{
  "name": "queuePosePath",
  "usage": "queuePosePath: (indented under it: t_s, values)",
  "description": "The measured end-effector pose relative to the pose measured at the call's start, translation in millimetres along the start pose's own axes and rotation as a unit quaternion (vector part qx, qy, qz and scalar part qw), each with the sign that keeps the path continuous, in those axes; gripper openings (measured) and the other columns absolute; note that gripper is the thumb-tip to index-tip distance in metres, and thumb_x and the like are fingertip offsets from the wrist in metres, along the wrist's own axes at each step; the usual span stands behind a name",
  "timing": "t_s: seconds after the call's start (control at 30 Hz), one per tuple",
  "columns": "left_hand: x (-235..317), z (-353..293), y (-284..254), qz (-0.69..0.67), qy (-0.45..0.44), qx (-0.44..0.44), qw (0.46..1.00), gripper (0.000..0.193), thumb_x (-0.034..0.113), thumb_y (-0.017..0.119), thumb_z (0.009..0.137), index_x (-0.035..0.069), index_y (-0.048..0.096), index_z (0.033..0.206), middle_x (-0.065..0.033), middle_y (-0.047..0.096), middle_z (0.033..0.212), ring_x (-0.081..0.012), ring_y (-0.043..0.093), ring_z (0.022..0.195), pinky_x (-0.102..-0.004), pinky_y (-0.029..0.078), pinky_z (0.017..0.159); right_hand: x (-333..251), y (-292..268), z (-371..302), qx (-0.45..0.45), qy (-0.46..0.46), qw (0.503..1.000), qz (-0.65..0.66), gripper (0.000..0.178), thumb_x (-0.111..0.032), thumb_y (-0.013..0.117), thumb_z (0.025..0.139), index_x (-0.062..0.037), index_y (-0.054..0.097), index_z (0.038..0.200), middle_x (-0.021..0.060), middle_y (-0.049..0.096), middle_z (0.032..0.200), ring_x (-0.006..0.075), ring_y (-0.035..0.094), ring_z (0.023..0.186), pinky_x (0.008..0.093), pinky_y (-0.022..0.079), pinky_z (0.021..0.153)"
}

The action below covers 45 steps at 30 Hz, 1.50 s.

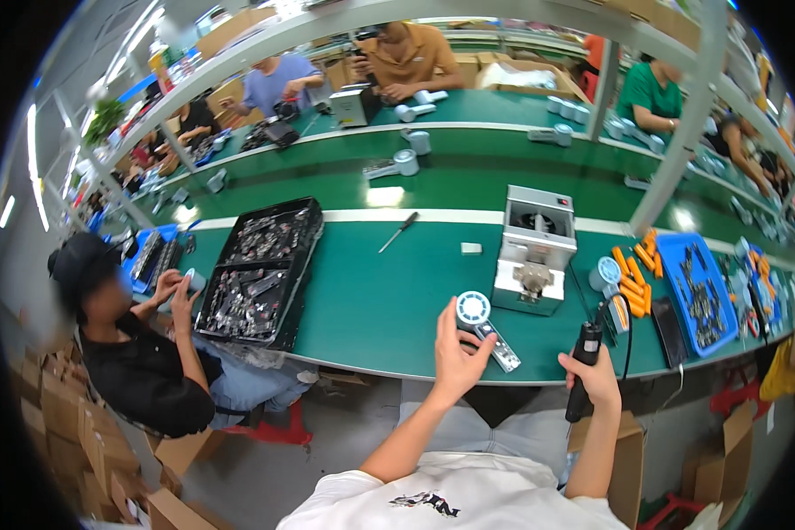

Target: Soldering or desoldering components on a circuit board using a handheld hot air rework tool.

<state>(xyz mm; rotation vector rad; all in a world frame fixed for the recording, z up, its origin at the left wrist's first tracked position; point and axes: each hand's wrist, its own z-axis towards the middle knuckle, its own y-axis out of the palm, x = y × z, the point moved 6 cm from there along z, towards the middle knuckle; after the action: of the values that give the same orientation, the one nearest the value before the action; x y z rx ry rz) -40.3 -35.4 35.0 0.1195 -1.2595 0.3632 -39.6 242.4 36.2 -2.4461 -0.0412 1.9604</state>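
Observation:
My left hand has its fingers and thumb round a light-blue handheld fan at the near edge of the green bench. The fan's round head faces up, and its opened handle shows the parts inside. In my right hand is a black electric screwdriver, held upright to the right of the fan, with a cord looping from its top. Just beyond the fan stands a grey-and-white screw feeder. Another light-blue fan stands to the right of the feeder.
Orange battery cells lie beside a blue tray of small parts. At left a black tray holds circuit boards, near a seated co-worker. A thin screwdriver and a small white block lie ahead. A conveyor carries fans.

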Motion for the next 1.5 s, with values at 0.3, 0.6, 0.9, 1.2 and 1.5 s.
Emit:
queuePosePath:
  t_s: [0.3,0.6,0.9,1.2,1.5]
  values:
    - [3.9,-1.7,-7.2,0.025,-0.013,-0.005,1.0,0.09,0.009,0.083,0.082,-0.004,0.031,0.154,-0.0203,0.044,0.145,-0.0126,0.065,0.076,-0.0249,0.056,0.057,6.4,1.0,4.7,-0.04,-0.002,0.999,-0.013,0.032,-0.011,0.084,0.081,-0.003,0.053,0.082,0.0049,0.058,0.065,0.0139,0.057,0.048,0.0294,0.046,0.045]
    - [5.8,-3.4,-4.6,0.005,-0.011,-0.003,1.0,0.09,0.005,0.083,0.081,-0.004,0.032,0.154,-0.0199,0.043,0.147,-0.0122,0.065,0.076,-0.0239,0.055,0.058,-0.7,-9.4,13.9,-0.139,0.027,0.99,-0.026,0.023,-0.007,0.083,0.08,-0.0002,0.061,0.081,0.0048,0.061,0.062,0.0138,0.057,0.048,0.0286,0.047,0.047]
    - [12.0,-5.4,-1.6,-0.007,0.019,0.002,1.0,0.089,0.0,0.082,0.08,-0.004,0.033,0.154,-0.0212,0.044,0.149,-0.011,0.065,0.076,-0.0222,0.054,0.058,28.4,-33.2,6.6,-0.217,-0.051,0.968,0.116,0.033,-0.013,0.084,0.076,0.0028,0.06,0.094,0.0079,0.064,0.067,0.0133,0.06,0.053,0.0268,0.047,0.05]
    - [11.1,3.5,3.7,-0.03,0.019,0.003,0.999,0.088,-0.003,0.079,0.08,-0.005,0.032,0.154,-0.018,0.052,0.143,-0.0118,0.065,0.076,-0.0239,0.056,0.063,18.2,-29.3,17.7,-0.246,-0.07,0.962,0.098,0.04,-0.017,0.084,0.076,0.0043,0.057,0.096,0.0086,0.059,0.062,0.0144,0.055,0.046,0.028,0.045,0.046]
    - [-1.1,-2.1,3.3,-0.049,0.015,-0.006,0.999,0.088,0.001,0.082,0.079,-0.005,0.034,0.154,-0.0248,0.046,0.149,-0.0149,0.068,0.077,-0.0269,0.059,0.068,20.6,-29.8,13.4,-0.254,-0.087,0.951,0.151,0.033,-0.012,0.081,0.08,0.0037,0.059,0.098,0.0076,0.062,0.064,0.0124,0.057,0.05,0.0255,0.044,0.048]
